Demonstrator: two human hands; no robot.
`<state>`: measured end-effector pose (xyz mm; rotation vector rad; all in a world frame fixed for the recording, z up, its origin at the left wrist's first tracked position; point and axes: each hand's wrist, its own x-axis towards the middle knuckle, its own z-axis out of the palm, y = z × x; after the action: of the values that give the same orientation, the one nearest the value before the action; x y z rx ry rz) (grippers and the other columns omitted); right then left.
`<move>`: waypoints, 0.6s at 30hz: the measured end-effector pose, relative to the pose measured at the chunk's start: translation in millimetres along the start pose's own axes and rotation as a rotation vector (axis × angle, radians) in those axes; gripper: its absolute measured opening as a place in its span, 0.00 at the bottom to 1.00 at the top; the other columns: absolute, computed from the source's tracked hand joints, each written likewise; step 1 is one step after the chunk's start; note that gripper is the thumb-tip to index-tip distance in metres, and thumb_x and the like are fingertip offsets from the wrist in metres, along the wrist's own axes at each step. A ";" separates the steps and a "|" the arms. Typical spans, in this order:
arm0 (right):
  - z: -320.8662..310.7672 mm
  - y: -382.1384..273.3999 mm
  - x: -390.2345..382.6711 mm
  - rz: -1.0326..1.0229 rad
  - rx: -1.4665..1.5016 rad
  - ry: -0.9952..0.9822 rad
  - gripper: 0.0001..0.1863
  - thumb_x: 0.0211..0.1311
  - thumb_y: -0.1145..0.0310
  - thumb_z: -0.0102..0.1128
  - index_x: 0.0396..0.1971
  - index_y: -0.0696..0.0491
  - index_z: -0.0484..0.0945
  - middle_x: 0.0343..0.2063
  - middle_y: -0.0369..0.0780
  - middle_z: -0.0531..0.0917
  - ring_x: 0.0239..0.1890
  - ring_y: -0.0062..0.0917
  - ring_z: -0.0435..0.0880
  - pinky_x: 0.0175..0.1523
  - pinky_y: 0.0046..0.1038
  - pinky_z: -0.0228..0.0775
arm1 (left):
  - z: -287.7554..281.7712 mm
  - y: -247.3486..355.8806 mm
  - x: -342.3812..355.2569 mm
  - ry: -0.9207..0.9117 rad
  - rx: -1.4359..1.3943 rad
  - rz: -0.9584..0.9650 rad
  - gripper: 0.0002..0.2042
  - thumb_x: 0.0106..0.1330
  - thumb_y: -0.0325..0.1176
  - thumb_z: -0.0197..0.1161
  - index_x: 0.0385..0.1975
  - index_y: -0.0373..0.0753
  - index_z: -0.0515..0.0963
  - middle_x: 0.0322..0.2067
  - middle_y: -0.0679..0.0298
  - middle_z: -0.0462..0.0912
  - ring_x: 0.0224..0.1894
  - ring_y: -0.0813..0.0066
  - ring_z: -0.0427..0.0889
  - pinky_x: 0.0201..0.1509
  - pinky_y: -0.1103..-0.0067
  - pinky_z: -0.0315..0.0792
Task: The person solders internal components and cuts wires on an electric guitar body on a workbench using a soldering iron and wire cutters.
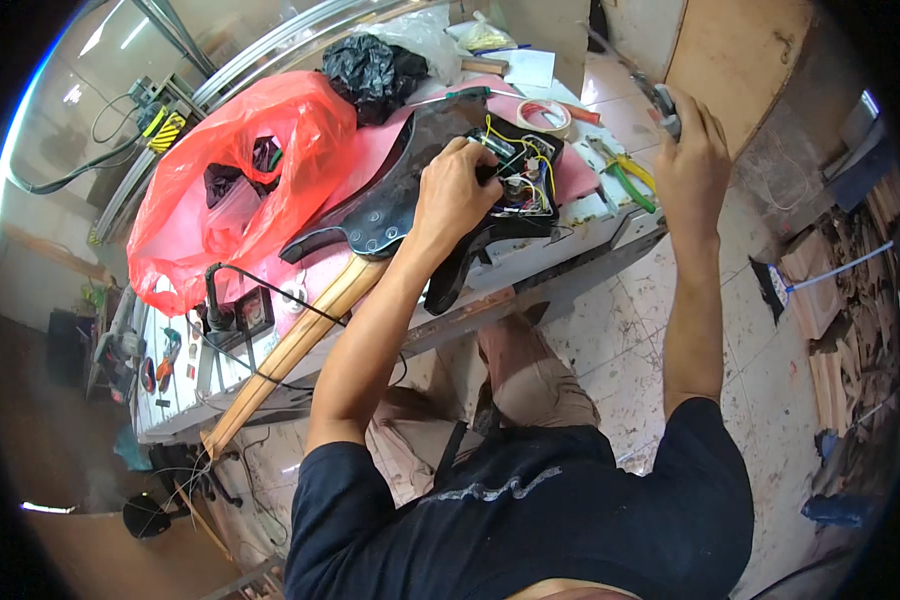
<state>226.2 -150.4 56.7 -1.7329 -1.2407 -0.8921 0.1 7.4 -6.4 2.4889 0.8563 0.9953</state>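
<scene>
A black electric guitar body [395, 200] lies back side up on the bench, its pale wooden neck [288, 365] reaching toward the near left. In the body an open cavity shows wired electronics [525, 190] with yellow and white wires. My left hand [452, 195] rests over the cavity's left side, fingers closed together; what they pinch, if anything, is hidden. Raised at the right, away from the guitar, my right hand [695, 150] is closed around a grey-handled tool [667, 112] with a long thin front part. Its exact kind is unclear.
Pliers with green and yellow handles [630, 185] lie right of the guitar, near a tape roll [543, 117]. A red plastic bag [305, 110] and a black bag [370, 75] sit behind. A black cable [270, 275] crosses the neck. Wood pieces [835, 340] lie at far right.
</scene>
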 end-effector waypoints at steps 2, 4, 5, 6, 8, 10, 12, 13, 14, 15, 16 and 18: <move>-5.4 13.9 1.8 0.012 0.077 -0.046 0.14 0.68 0.70 0.60 0.51 0.54 0.80 0.42 0.47 0.84 0.48 0.48 0.82 0.54 0.45 0.72 | -1.5 6.3 2.4 -0.017 -0.015 -0.007 0.13 0.51 0.30 0.70 0.37 0.34 0.84 0.37 0.52 0.83 0.41 0.54 0.85 0.47 0.66 0.77; -5.1 25.4 -21.8 0.072 -0.100 -0.296 0.20 0.57 0.80 0.61 0.51 0.54 0.80 0.47 0.41 0.84 0.51 0.42 0.81 0.54 0.42 0.73 | -2.2 8.7 1.9 -0.044 -0.029 -0.028 0.13 0.51 0.30 0.70 0.37 0.34 0.84 0.37 0.52 0.83 0.41 0.55 0.85 0.47 0.66 0.77; -7.7 21.0 -30.4 0.074 -0.101 -0.296 0.20 0.57 0.80 0.61 0.51 0.54 0.80 0.47 0.41 0.84 0.51 0.42 0.81 0.54 0.42 0.73 | -2.2 6.1 2.6 -0.023 -0.020 -0.026 0.13 0.51 0.30 0.70 0.37 0.34 0.84 0.37 0.52 0.83 0.41 0.55 0.85 0.47 0.67 0.77; -10.1 12.7 -38.2 -0.057 -0.139 -0.338 0.19 0.57 0.79 0.61 0.50 0.53 0.81 0.45 0.40 0.84 0.50 0.39 0.80 0.53 0.40 0.73 | -1.7 3.9 2.6 -0.002 -0.011 -0.025 0.13 0.51 0.30 0.70 0.37 0.33 0.84 0.37 0.52 0.83 0.41 0.55 0.85 0.47 0.67 0.77; -4.7 1.4 -47.8 -0.185 -0.173 -0.371 0.19 0.56 0.78 0.61 0.50 0.53 0.81 0.44 0.39 0.83 0.49 0.37 0.79 0.52 0.38 0.72 | -1.8 4.1 3.6 -0.004 0.010 -0.019 0.13 0.51 0.30 0.70 0.37 0.33 0.84 0.38 0.52 0.83 0.40 0.55 0.85 0.47 0.67 0.77; 3.1 -6.4 -55.0 -0.273 -0.269 -0.418 0.19 0.58 0.74 0.60 0.51 0.50 0.82 0.39 0.38 0.82 0.46 0.33 0.78 0.50 0.34 0.70 | -0.6 4.8 2.4 -0.013 0.005 -0.026 0.13 0.51 0.30 0.70 0.36 0.33 0.84 0.38 0.52 0.83 0.39 0.54 0.84 0.46 0.67 0.77; 7.9 -9.1 -56.0 -0.292 -0.267 -0.453 0.19 0.60 0.73 0.58 0.53 0.51 0.81 0.39 0.38 0.82 0.46 0.34 0.78 0.51 0.34 0.72 | 0.9 4.8 2.3 -0.005 -0.009 -0.027 0.13 0.51 0.31 0.70 0.36 0.33 0.84 0.38 0.52 0.83 0.39 0.54 0.84 0.46 0.66 0.77; 10.6 -9.7 -56.5 -0.292 -0.276 -0.451 0.20 0.60 0.72 0.58 0.54 0.51 0.81 0.39 0.38 0.82 0.46 0.34 0.79 0.50 0.34 0.73 | 1.3 4.2 2.3 0.001 -0.021 -0.027 0.13 0.51 0.31 0.70 0.36 0.33 0.84 0.38 0.52 0.83 0.38 0.54 0.84 0.46 0.66 0.77; 12.1 -10.8 -56.4 -0.292 -0.285 -0.449 0.21 0.61 0.72 0.59 0.55 0.51 0.80 0.39 0.38 0.82 0.46 0.34 0.79 0.50 0.34 0.74 | 1.8 3.7 2.0 0.003 -0.022 -0.027 0.13 0.51 0.31 0.70 0.36 0.33 0.84 0.38 0.52 0.83 0.38 0.54 0.84 0.46 0.66 0.77; 12.6 -12.5 -55.7 -0.294 -0.286 -0.448 0.21 0.61 0.72 0.59 0.55 0.51 0.80 0.39 0.38 0.82 0.46 0.34 0.79 0.50 0.34 0.74 | 2.3 3.2 1.6 0.005 -0.029 -0.024 0.13 0.51 0.31 0.70 0.36 0.33 0.84 0.38 0.52 0.83 0.38 0.54 0.84 0.46 0.66 0.77; 13.3 -14.6 -55.6 -0.293 -0.313 -0.447 0.21 0.61 0.72 0.59 0.55 0.51 0.80 0.39 0.38 0.82 0.45 0.33 0.80 0.49 0.34 0.75 | 2.2 3.2 1.0 0.006 -0.037 -0.021 0.13 0.51 0.31 0.70 0.36 0.33 0.84 0.38 0.52 0.83 0.38 0.53 0.84 0.46 0.66 0.77; 15.6 -18.0 -55.5 -0.291 -0.342 -0.447 0.21 0.61 0.72 0.59 0.55 0.52 0.80 0.39 0.38 0.82 0.45 0.33 0.80 0.49 0.34 0.76 | 1.2 2.4 0.4 0.011 -0.025 -0.019 0.14 0.51 0.31 0.70 0.36 0.33 0.84 0.38 0.51 0.82 0.38 0.53 0.84 0.46 0.66 0.77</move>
<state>195.5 -154.5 5.0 -2.1374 -1.7471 -0.9564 2.1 5.7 -5.9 2.4519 0.8638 1.0078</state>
